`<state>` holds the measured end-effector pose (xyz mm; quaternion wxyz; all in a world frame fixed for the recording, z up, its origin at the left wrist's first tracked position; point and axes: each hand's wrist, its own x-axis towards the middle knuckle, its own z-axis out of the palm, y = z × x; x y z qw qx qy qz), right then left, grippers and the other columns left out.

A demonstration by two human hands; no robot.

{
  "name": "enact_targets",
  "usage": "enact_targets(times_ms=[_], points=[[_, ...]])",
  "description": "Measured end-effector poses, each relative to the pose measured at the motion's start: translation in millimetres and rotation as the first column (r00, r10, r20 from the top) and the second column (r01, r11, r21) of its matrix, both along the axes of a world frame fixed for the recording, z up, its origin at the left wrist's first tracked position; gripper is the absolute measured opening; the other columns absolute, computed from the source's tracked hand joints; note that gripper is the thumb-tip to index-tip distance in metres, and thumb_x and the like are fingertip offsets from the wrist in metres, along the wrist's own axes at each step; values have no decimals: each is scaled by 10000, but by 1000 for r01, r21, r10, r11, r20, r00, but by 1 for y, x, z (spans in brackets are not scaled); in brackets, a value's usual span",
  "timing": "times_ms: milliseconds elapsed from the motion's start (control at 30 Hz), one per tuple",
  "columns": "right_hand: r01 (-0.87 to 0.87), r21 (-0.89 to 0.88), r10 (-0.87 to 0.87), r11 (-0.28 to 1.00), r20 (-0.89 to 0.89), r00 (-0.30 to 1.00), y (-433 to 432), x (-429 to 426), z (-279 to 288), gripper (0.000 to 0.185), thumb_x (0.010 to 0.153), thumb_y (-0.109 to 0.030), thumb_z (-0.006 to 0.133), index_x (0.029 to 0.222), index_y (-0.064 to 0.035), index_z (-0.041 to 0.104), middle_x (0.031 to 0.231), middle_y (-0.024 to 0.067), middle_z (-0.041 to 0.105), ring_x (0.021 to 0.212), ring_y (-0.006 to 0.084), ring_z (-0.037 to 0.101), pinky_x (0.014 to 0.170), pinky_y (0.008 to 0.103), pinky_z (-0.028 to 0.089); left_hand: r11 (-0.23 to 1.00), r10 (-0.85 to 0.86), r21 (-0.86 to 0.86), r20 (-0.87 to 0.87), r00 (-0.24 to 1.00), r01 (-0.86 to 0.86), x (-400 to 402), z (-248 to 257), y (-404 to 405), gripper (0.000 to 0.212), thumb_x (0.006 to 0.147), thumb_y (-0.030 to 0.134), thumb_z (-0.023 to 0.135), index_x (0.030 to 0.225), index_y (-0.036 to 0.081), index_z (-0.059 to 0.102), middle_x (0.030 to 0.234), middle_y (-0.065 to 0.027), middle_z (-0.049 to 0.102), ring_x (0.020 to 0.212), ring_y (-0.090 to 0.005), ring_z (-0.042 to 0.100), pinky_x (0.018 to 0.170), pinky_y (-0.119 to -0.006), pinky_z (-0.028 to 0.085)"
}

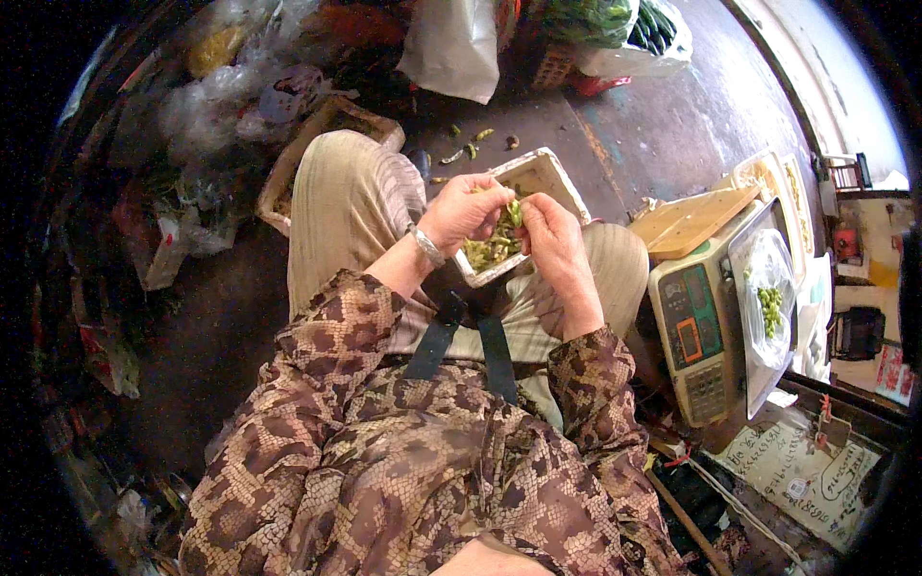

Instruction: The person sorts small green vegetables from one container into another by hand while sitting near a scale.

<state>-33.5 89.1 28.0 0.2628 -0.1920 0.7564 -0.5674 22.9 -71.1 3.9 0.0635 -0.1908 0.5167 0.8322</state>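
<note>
My left hand (467,214), with a silver-coloured bracelet at its wrist, pinches a green bean pod (514,213). From the other side, the fingertips of my right hand (556,229) grip the same pod. Both hands are held above a white foam box (570,189) between my knees. Yellow-green pods or hulls (493,253) lie in the box, partly hidden by my hands. To the right, shelled green beans (770,311) rest on clear plastic (765,268) on the pan of a digital scale (684,338).
Wooden board (691,222) leans behind the scale, beside pale trays (796,209). Loose pods (472,151) lie on the floor ahead. Another foam box (277,191) stands by my left knee. Plastic bags (216,108) crowd the far left; bagged green vegetables (652,29) stand ahead. A board (792,475) bears writing.
</note>
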Motion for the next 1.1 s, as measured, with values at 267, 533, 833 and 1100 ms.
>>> enact_targets(times_ms=[267,533,833,1100], points=[[-37,-68,47,997,155,987,1,-2,4,227,942,-198,507,905,10,588,674,25,583,538,82,520,491,236,410,999,48,-9,-7,999,-48,0,7,7,144,886,166,619,771,86,590,587,40,496,465,-40,422,413,-196,302],[61,-216,51,975,480,876,-2,-6,1,135,891,-167,511,915,-64,595,711,-24,553,579,44,503,467,178,348,984,74,-151,-149,986,-97,1,20,15,111,868,180,660,802,111,603,617,63,533,503,-13,470,432,-158,360],[183,-309,21,933,556,831,1,-10,5,136,832,-48,477,910,-30,587,700,3,547,534,62,471,439,190,351,938,343,45,-272,899,-344,-4,28,-20,141,885,193,640,779,120,580,638,29,545,502,-55,480,410,-188,343],[204,-499,183,842,620,763,1,-15,5,129,848,-57,433,918,-28,538,697,10,490,522,76,420,425,192,286,671,695,605,-310,649,-429,11,75,-104,297,910,333,604,789,72,529,640,-10,472,529,-124,421,483,-254,326]])
